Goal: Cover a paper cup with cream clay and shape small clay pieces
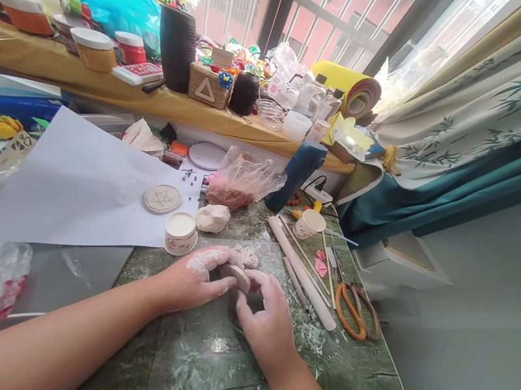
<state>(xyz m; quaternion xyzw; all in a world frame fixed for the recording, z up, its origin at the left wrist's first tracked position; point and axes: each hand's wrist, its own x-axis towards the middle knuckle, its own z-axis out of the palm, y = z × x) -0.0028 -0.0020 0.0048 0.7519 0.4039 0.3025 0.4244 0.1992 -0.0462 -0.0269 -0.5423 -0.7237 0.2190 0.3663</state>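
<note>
- Clay disc (pixel 238 278), pale, tilted; held between both hands above the clear sheet.
- Left hand (pixel 200 281), powdered white; grasping the disc's left side, thumb along its near face.
- Right hand (pixel 268 315); fingers and thumb pinching the disc's right edge.
- Clear sheet (pixel 196 350), lying flat beneath the hands, on the green table (pixel 339 385).
- Crumpled clay piece (pixel 247 257), just beyond the fingers.
- White clay lump (pixel 213 218), farther back, beside a white-filled paper cup (pixel 178 241).
- Star-marked disc (pixel 161 199), flat on white paper (pixel 77 192), left.
- Pale rolling rod (pixel 302 274), right of the hands.
- Orange-handled scissors (pixel 351 311), farther right.
</note>
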